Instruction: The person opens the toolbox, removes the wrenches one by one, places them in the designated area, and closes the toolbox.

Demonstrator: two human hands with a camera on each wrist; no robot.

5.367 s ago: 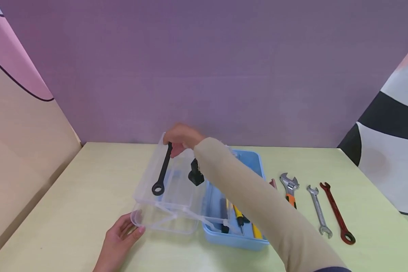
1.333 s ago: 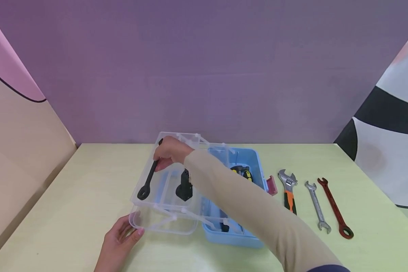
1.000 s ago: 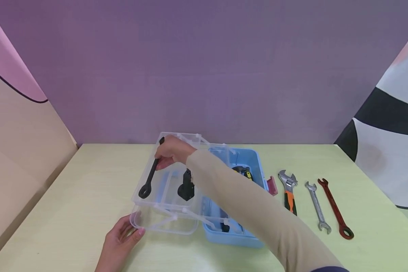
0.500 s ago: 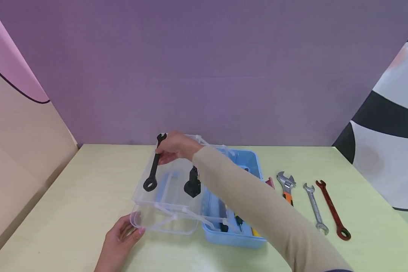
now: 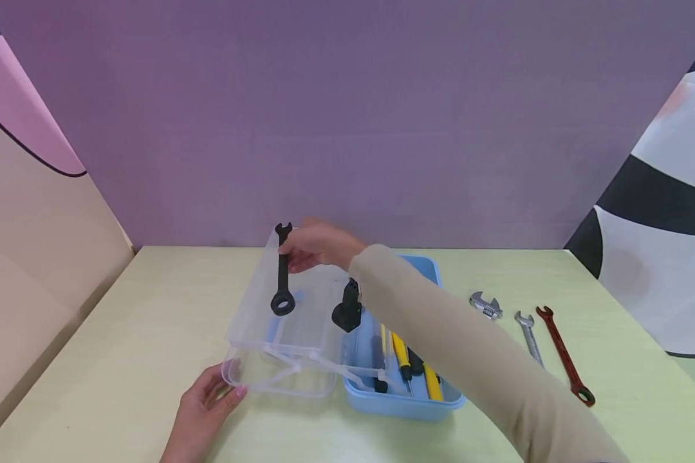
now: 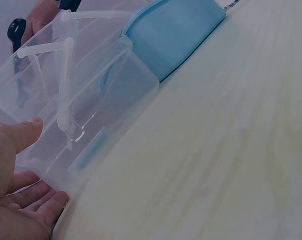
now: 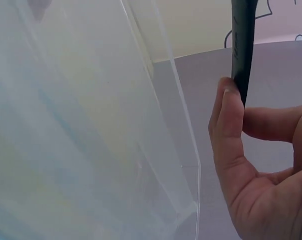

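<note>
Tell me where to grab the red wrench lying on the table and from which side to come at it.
Grip the red wrench mid-shaft, coming from above with thumb and fingers across its width. It lies flat on the table, rightmost of the row, open jaw far, ring end near. The shaft is slim and straight with bare table on its right; the silver wrench lies close on its left, so probably keep fingers toward the right.

Bare table (image 5: 150,321) left of the clear tray (image 5: 301,321) (open room); wrenches (image 5: 562,354) crowd its right.

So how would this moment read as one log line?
right hand: pinches black wrench above clear tray | left hand: steadies tray corner | blue toolbox: open
</note>
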